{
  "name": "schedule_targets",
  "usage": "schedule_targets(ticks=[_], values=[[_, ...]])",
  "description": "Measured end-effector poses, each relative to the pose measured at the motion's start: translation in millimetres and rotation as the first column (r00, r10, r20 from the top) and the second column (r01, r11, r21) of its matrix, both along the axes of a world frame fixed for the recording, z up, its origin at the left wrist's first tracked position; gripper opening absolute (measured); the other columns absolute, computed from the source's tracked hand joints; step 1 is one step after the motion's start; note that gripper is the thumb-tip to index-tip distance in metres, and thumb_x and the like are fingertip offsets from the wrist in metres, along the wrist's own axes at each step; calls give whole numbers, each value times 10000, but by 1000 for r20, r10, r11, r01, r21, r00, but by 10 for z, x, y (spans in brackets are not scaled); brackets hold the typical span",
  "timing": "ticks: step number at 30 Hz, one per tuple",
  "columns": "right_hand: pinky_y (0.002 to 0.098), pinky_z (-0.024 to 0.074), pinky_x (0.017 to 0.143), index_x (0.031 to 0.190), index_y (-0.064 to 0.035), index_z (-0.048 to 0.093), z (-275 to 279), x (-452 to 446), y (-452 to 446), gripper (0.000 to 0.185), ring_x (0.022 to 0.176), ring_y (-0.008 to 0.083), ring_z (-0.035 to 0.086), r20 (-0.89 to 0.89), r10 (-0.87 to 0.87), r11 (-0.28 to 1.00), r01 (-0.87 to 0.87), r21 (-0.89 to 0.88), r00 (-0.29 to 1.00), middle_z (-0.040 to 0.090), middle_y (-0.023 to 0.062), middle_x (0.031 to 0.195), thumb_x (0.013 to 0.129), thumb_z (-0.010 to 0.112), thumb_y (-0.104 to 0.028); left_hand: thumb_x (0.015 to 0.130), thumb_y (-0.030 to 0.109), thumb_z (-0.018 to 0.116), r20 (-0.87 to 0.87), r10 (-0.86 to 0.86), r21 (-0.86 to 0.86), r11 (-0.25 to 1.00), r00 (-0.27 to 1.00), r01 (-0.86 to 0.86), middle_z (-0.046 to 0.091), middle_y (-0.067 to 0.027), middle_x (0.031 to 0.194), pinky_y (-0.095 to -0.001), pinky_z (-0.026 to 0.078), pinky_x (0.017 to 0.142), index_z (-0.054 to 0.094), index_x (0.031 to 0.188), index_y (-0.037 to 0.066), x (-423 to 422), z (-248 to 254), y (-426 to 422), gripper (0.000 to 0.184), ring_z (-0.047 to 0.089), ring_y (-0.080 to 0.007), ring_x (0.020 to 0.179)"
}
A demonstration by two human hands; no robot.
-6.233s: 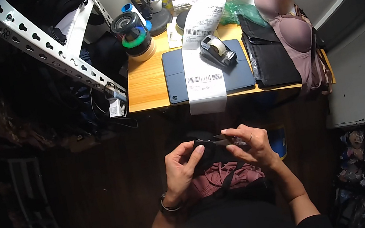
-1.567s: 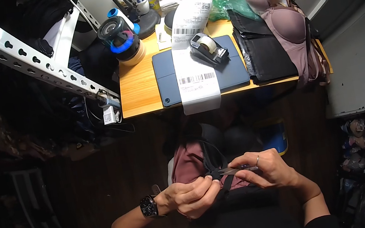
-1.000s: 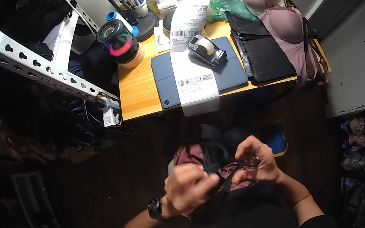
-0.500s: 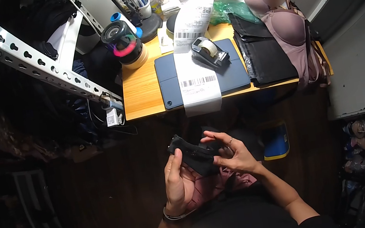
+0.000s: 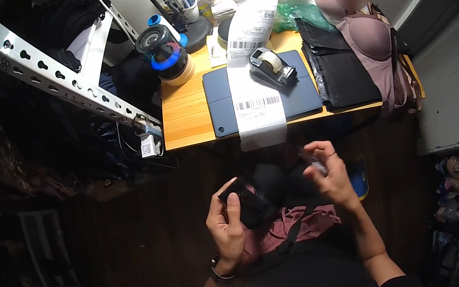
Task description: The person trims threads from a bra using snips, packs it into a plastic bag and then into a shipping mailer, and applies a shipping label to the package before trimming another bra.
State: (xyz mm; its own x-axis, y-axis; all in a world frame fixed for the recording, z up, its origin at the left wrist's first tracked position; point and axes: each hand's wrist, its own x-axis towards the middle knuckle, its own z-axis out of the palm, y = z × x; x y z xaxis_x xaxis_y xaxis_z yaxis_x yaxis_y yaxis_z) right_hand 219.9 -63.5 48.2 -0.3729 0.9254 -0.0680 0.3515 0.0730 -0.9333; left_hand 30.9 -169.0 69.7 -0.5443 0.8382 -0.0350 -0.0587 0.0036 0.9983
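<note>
My left hand (image 5: pixel 227 225) is closed on a black bra (image 5: pixel 255 208), with the thumb pressed on its band, where a row of small dots like hooks or eyes shows. Dark, rounded parts of it hang beyond the hand, hard to tell from the shadow. My right hand (image 5: pixel 334 178) is raised to the right, apart from the band, its fingers curled toward the thumb. A blurred, pale bit (image 5: pixel 318 165) shows at those fingertips; I cannot make out what it is. Below both hands, pink cloth (image 5: pixel 291 227) lies across my lap, crossed by a black strap.
On the wooden table (image 5: pixel 186 132) lie a blue tablet case (image 5: pixel 220 106), a printed label strip (image 5: pixel 262 120), a tape dispenser (image 5: pixel 275 70), black mailing bags (image 5: pixel 349 82) and mauve bras (image 5: pixel 369 37). A white metal shelf (image 5: pixel 62 89) stands left. A blue-and-yellow object (image 5: pixel 359 177) is on the floor.
My right hand has come off the black bra and moved right, fingers curled. The left hand still grips the band, now tilted more. The view has shifted slightly.
</note>
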Motion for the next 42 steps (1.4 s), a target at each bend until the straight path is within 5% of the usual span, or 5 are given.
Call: schedule_targets(ticks=[6, 20, 26, 32, 42], values=[[309, 469, 508, 1142, -102, 546, 337, -411, -214, 336, 606, 202, 617, 54, 250, 882, -250, 399, 967, 603, 75, 800, 834, 631, -206, 887, 47, 561, -410, 6, -27, 999, 912, -19, 606, -81, 761, -182, 427, 577, 605, 1109, 6, 58, 49, -16, 230, 555, -75, 667], [228, 455, 591, 1031, -66, 619, 224, -149, -13, 228, 665, 97, 572, -163, 66, 991, -45, 129, 984, 609, 73, 736, 829, 661, -162, 819, -15, 564, -793, 41, 17, 999, 607, -45, 632, -193, 901, -352, 485, 590, 601, 1123, 40, -267, -64, -54, 311, 641, -318, 743], [288, 435, 581, 783, 7, 623, -1152, 868, 436, 302, 608, 109, 530, 415, -95, 983, 152, -107, 905, 565, 89, 606, 875, 584, -279, 842, 324, 604, -780, -619, -625, 773, 87, -106, 581, -200, 1031, -381, 443, 826, 535, 1200, -11, -770, -492, -244, 495, 544, -325, 991], [228, 258, 454, 870, -40, 641, -1405, 895, 269, 333, 511, 22, 328, -14, -18, 853, 8, -522, 1000, 410, -70, 581, 925, 528, -348, 919, 305, 503, -309, -657, -394, 746, 687, 536, 609, -243, 1029, -397, 453, 859, 584, 1108, -16, 231, -1314, 692, 381, 577, -377, 1002], [254, 377, 592, 751, 10, 540, -398, 1370, 154, 208, 634, 89, 431, -179, 649, 617, -649, -445, 739, 457, -14, 653, 855, 623, -149, 896, 252, 586, 892, -185, -179, 693, 413, 698, 660, -92, 859, -273, 545, 663, 637, 984, -24, 424, -1598, 1009, 294, 649, -170, 728]])
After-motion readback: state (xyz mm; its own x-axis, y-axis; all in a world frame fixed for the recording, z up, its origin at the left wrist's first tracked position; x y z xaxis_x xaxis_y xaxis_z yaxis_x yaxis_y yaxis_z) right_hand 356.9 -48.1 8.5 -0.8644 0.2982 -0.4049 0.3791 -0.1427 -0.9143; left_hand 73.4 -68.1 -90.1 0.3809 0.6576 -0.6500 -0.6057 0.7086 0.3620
